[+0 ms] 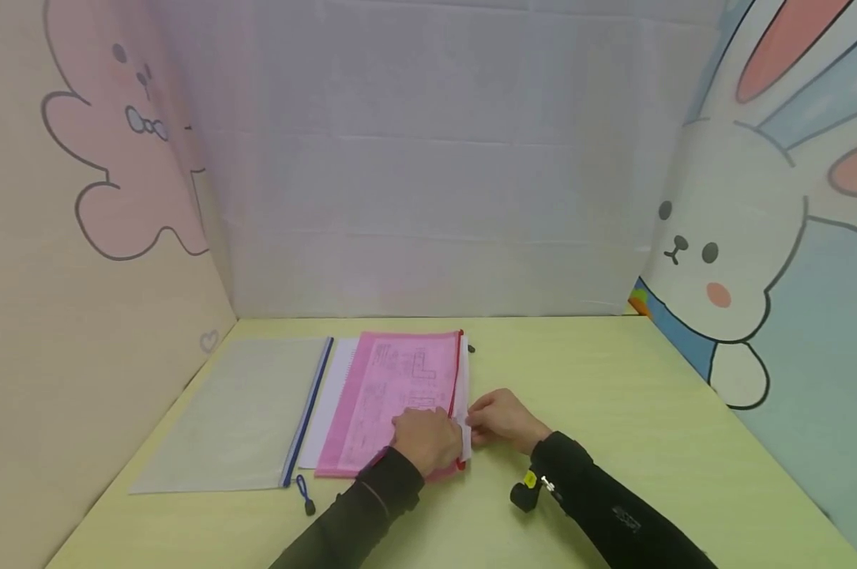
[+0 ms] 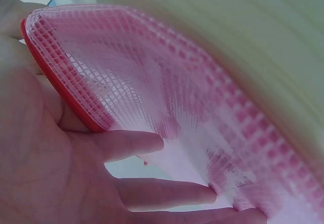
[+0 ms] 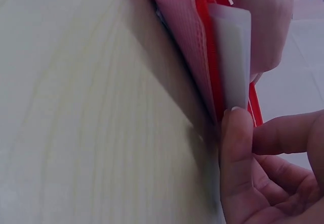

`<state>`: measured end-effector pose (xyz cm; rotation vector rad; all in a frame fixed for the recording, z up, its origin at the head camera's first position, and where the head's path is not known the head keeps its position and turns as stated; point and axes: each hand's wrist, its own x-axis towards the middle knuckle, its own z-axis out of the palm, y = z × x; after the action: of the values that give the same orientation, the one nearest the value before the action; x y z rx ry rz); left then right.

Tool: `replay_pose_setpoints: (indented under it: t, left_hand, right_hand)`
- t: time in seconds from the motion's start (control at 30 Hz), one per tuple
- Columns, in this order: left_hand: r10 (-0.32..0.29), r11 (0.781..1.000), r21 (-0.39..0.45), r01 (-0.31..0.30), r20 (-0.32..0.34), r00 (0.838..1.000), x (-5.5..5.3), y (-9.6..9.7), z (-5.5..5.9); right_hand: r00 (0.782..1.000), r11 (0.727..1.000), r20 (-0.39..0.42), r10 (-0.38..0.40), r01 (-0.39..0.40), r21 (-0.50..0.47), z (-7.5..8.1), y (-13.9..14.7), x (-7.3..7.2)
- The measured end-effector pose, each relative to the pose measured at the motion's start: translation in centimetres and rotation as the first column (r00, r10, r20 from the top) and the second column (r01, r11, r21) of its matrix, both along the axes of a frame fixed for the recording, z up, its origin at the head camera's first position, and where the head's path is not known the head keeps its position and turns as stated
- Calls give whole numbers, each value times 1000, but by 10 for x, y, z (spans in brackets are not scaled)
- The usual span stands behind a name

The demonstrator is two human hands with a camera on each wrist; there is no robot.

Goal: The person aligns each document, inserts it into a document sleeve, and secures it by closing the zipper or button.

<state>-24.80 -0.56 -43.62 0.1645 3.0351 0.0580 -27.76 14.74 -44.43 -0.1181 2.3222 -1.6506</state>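
Note:
A pink mesh zipper pouch (image 1: pixel 371 411) with a red zipper edge lies mid-table, with marked paper showing through it. My left hand (image 1: pixel 428 440) holds the pouch near its lower right corner. In the left wrist view its fingers (image 2: pixel 162 191) lie against the mesh beside the red edge. White papers (image 3: pixel 235 52) stick out between the red edges of the pouch's opening. My right hand (image 1: pixel 506 419) pinches their edge between thumb and finger. Most of the papers are hidden in the pouch.
A clear pouch (image 1: pixel 236 419) with a blue zipper edge lies to the left. White pages (image 1: pixel 328 403) with spiral binding show from beneath the pink pouch. A blue loop with a dark tag (image 1: pixel 309 506) lies near the front. Printed walls (image 1: pixel 435 158) enclose the table (image 1: pixel 613 395).

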Motion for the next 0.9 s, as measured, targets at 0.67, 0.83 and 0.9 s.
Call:
replay_pose_setpoints:
  t: [0.67,0.83,0.9]
  left_hand:
    - [-28,993,115,31,-30,999,3,-3,6]
    - [-43,990,131,49,-51,998,2,-3,3]
    - [-42,990,132,48,-50,998,1,-3,1]
  right_hand:
    - [997,990,-72,-25,35,136,7,-20,-10]
    - [998,987,-60,-30,39,157,2,-22,-16]
    - [998,987,-58,-24,33,160,0,-22,-18]
